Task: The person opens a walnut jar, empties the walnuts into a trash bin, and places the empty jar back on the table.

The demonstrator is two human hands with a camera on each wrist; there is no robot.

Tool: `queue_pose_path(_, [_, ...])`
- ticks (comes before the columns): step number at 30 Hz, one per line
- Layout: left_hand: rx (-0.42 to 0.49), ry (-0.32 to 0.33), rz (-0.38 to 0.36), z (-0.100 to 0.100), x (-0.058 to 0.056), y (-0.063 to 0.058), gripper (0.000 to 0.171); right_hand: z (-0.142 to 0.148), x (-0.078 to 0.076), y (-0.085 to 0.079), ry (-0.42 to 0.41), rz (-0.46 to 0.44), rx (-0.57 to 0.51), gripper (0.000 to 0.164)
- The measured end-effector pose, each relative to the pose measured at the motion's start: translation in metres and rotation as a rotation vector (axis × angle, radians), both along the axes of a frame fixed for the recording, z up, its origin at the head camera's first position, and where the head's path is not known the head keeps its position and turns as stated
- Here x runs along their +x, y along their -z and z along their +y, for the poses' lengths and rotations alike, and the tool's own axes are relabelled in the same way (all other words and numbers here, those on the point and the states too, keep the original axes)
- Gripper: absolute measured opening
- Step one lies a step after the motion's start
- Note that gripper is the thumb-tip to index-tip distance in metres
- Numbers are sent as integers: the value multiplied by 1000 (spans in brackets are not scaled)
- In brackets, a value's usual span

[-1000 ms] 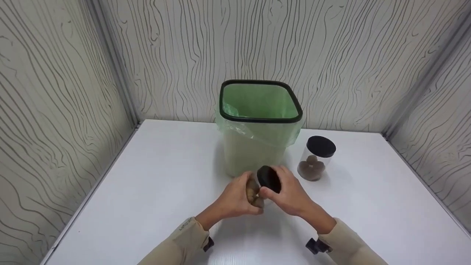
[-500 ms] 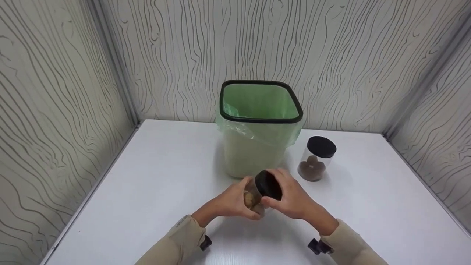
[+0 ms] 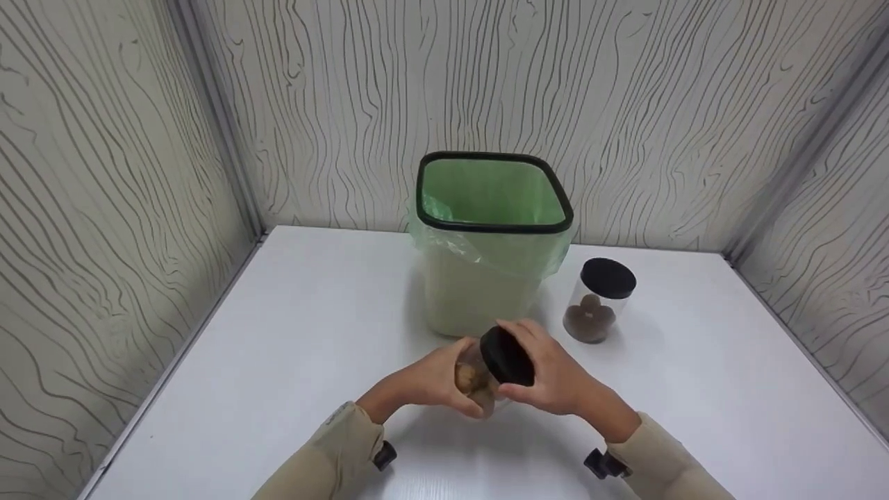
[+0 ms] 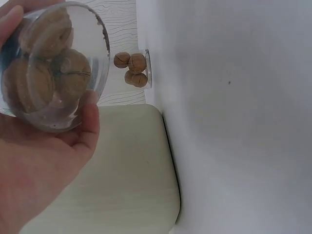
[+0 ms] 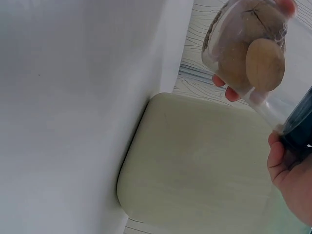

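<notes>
In the head view a clear jar (image 3: 475,356) hangs tilted above the white table, several walnuts (image 5: 264,64) inside. The left hand (image 3: 432,378) grips the jar's body, thumb and fingers on opposite sides of it. A black lid (image 3: 501,355) sits at the jar's mouth, leaning to the right. Around this lid curl the fingers of the right hand (image 3: 552,375). From the left wrist view the jar's clear base (image 4: 95,63) faces the camera, with the walnuts gathered near it.
Behind the hands stands a pale green bin (image 3: 479,298) with a black rim and a green liner bag. Right of it, a second black-lidded clear jar (image 3: 620,305) with several walnuts stands on the white table (image 3: 305,305). Patterned panels (image 3: 333,104) enclose the table's back and sides.
Both hands have come slightly down toward the table's front with the jar. The left hand has shifted a little left, and more of the jar's clear body shows between the hands.
</notes>
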State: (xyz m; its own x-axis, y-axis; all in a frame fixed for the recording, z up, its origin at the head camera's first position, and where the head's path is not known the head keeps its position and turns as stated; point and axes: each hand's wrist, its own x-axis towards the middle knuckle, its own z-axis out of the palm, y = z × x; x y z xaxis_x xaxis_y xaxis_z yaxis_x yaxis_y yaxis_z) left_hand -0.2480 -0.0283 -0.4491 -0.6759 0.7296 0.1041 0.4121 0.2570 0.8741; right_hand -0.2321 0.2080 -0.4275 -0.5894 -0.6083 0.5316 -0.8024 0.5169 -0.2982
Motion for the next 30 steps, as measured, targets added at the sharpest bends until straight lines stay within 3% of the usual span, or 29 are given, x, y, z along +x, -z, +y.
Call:
queue_pose_path(5, [-21,-25,27,3,1,2,89,3,3,3,13,-11,6,83])
queue_pose_path(13, [-15,-215,113,17,6,5,89,-4,12,1,216,-156,27,82])
queue_pose_path(18, [27,-300,221,22,7,6,79,-10,12,-2,297,-172,-31,76])
queue_pose_path(30, [33,-271,246,18,8,5,80,-11,9,0,264,-159,-61,77])
